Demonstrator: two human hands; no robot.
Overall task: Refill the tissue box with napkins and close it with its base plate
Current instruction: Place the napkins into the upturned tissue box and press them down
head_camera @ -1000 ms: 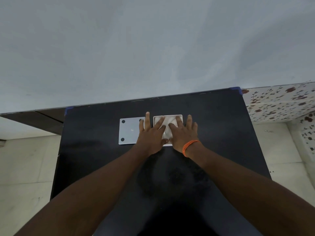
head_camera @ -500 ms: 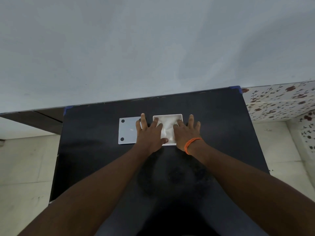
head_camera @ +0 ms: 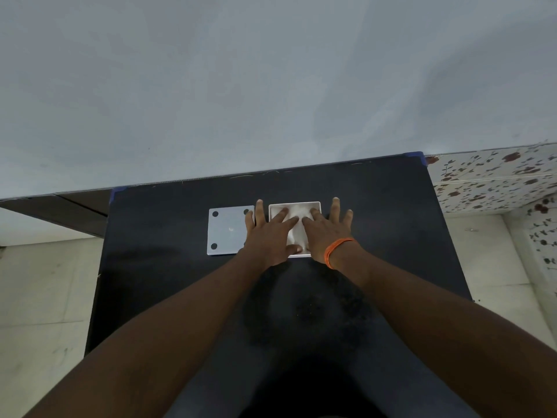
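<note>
Our left hand (head_camera: 266, 239) and right hand (head_camera: 324, 233) press flat, fingers (head_camera: 281, 214) spread, on crumpled white napkins (head_camera: 297, 229) inside the square tissue box (head_camera: 294, 204); the flat base plate (head_camera: 227, 230) lies just left on the black desk (head_camera: 376, 221).

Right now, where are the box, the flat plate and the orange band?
tissue box (head_camera: 294, 204), head view, far rim.
base plate (head_camera: 227, 233), head view, middle of its flat face.
orange band (head_camera: 337, 250), head view, on the right wrist.

Your arms are bare, no sleeves in view. Your right wrist wears an orange thread band (head_camera: 337, 251), a few strands wrapped together. Left wrist bare, no rings visible.
</note>
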